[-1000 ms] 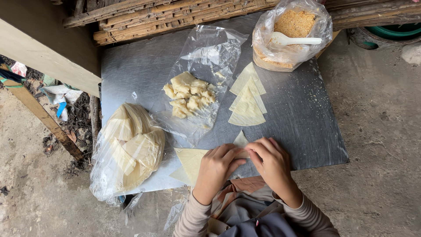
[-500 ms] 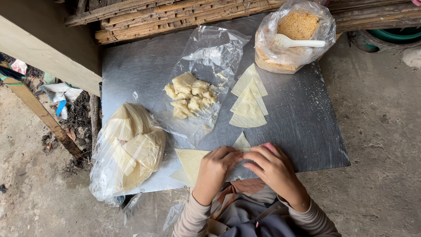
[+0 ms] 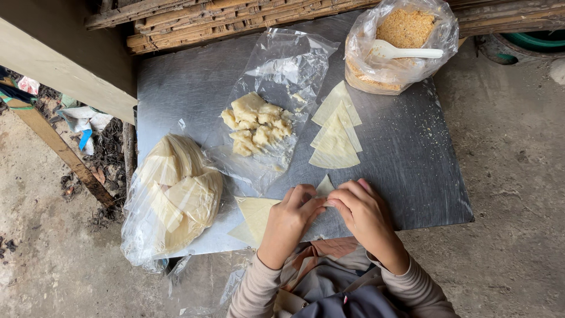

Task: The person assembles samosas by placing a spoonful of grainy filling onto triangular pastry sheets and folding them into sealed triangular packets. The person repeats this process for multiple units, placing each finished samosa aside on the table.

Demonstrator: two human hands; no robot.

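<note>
Since a second ago both hands have barely shifted — left hand (image 3: 289, 221) and right hand (image 3: 366, 217) stay pinched together on one small pastry triangle (image 3: 324, 187) at the steel table's (image 3: 176, 88) near edge. Three folded triangles (image 3: 335, 135) lie beyond — three plastic bags.
</note>
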